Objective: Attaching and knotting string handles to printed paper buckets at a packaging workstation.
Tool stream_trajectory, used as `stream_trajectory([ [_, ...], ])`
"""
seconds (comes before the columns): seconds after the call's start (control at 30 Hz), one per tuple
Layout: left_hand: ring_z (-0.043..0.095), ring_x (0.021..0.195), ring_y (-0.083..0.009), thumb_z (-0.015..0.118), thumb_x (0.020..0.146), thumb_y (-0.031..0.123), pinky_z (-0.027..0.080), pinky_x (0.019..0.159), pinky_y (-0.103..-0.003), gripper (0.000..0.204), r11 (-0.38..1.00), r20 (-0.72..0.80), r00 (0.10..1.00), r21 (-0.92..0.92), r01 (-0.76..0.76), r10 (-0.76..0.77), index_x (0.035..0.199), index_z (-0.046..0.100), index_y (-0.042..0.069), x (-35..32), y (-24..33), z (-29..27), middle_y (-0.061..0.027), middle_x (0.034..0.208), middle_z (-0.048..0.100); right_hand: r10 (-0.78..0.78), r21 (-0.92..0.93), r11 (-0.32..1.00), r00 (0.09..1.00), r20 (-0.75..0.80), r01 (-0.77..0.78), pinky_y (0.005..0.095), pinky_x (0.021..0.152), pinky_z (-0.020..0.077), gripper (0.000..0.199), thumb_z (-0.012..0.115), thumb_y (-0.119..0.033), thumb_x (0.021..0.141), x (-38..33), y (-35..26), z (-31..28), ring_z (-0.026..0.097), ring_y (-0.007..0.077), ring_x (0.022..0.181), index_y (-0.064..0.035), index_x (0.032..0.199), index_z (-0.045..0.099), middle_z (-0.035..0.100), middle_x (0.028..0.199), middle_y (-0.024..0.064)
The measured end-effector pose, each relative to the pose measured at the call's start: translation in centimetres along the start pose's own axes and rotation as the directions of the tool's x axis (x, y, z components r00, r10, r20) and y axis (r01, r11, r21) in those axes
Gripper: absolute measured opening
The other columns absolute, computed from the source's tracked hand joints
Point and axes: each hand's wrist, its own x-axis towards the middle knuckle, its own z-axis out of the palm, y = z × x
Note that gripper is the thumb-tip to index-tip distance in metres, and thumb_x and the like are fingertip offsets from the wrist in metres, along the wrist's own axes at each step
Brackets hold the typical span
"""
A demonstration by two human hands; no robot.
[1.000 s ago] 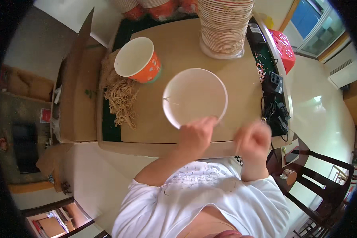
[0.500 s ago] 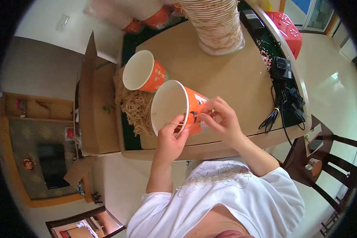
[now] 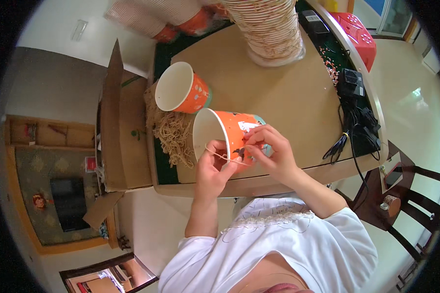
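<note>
Left hand: From where I stand, the left hand grips the held tub at its near edge, fingers inside the mouth and thumb outside, the white rim pinched between them.
Right hand: The right hand is bent in at the orange outer wall, just right of the left grip. Thumb and forefinger tips come close together there; whether they pinch anything, I cannot tell.
Held tub: It lies tipped in the left grip, mouth to the left, printed side up. A second ago the mouth faced upward and the right hand was well apart; now both hands are on the one tub.
Twine strand: A thin twine strand crosses the left fingers and passes over the rim toward the right hand. More of its length shows than half a second ago, so the work seems to have moved to handling the strand at the wall.
Second tub: Beyond the left grip stands another orange tub, untouched.
Twine heap: A loose twine heap lies left of the grip, just beside the held tub.
Tall stack: Farther off, beyond both hands, rises a stack of nested tubs.
Cables: Black cables lie to the grip's right, well apart.
</note>
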Motion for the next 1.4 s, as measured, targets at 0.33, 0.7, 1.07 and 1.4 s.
stream_trajectory([
  [0.33,0.060,0.088,-0.0117,0.069,0.078,-0.003,0.052,0.079,-0.027,0.032,0.981,0.023,1.000,-0.195,0.005,0.000,0.105,0.052,0.001,-0.3,-1.4,0.6,-0.0054,0.099,0.060,0.022,-0.009,1.000,0.999,-0.036,-0.022,0.0275,0.075,0.0466,0.007,0.064,0.003,0.081,-0.3,-0.2,-0.2,0.057,0.0166,0.088,0.0003,0.087,0.061,0.061,0.098,0.0096],
  [0.7,0.061,0.088,-0.0119,0.070,0.078,-0.005,0.052,0.079,-0.027,0.031,0.976,0.024,1.000,-0.217,-0.012,0.018,0.105,0.056,0.001,-0.4,-1.4,0.6,-0.0063,0.099,0.062,0.014,-0.034,0.999,0.998,-0.063,-0.016,0.0278,0.076,0.0445,0.006,0.063,0.003,0.081,-0.4,-0.5,-0.4,0.056,0.0160,0.091,0.0000,0.086,0.061,0.061,0.097,0.0084],
  [1.07,0.060,0.087,-0.0103,0.066,0.078,-0.009,0.052,0.078,-0.025,0.030,0.972,0.023,1.000,-0.234,-0.003,0.008,0.104,0.056,0.000,-0.3,-1.2,0.9,-0.0048,0.095,0.061,0.026,-0.023,0.999,0.998,-0.066,-0.027,0.0274,0.075,0.0445,0.006,0.063,0.004,0.080,-0.4,-0.7,-0.3,0.055,0.0160,0.088,-0.0002,0.085,0.061,0.060,0.092,0.0075],
  [1.4,0.059,0.085,-0.0087,0.065,0.077,-0.010,0.051,0.074,-0.022,0.031,0.969,0.039,0.999,-0.246,0.016,-0.007,0.106,0.056,-0.001,-0.1,-1.8,0.5,-0.0044,0.095,0.061,0.039,-0.021,0.999,0.997,-0.072,-0.040,0.0278,0.075,0.0447,0.007,0.064,0.005,0.079,-0.3,-0.8,-0.2,0.056,0.0167,0.087,0.0003,0.084,0.060,0.060,0.090,0.0070],
])
